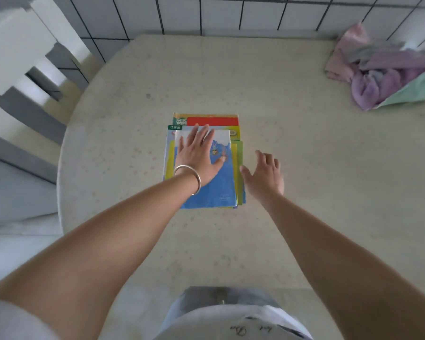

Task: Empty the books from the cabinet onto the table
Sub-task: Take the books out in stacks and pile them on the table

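A stack of several thin colourful books (221,190) lies flat in the middle of the pale speckled table (304,148). The top book has a blue and white cover; a red and green one (211,120) sticks out at the far end. My left hand (198,155), with a silver bangle on the wrist, rests flat on the top cover, fingers spread. My right hand (265,175) hovers beside the stack's right edge, fingers apart, holding nothing. The cabinet is out of view.
A heap of crumpled purple, pink and mint cloth (383,69) sits at the table's far right. White and grey stepped blocks (27,77) stand to the left. A tiled wall (231,13) runs behind the table.
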